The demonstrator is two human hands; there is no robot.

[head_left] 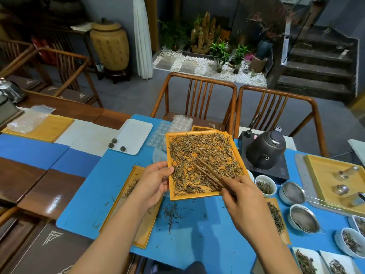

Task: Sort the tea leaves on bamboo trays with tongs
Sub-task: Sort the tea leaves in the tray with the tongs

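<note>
Head view: left hand is gripping the tray by its left edge, lifted above the mat; right hand is pinching tongs, angled far-left into the leaves, tips nearly closed.

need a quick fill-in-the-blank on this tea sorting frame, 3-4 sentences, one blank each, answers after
1. The left hand grips the ____ edge of the raised bamboo tray.
2. The right hand holds wooden ____, their tips in the tea leaves on that tray.
3. Three small tea balls sit at the near end of the ____ tray.
4. The dark kettle stands to the ____ of the raised tray.

Answers: left; tongs; white; right
</note>
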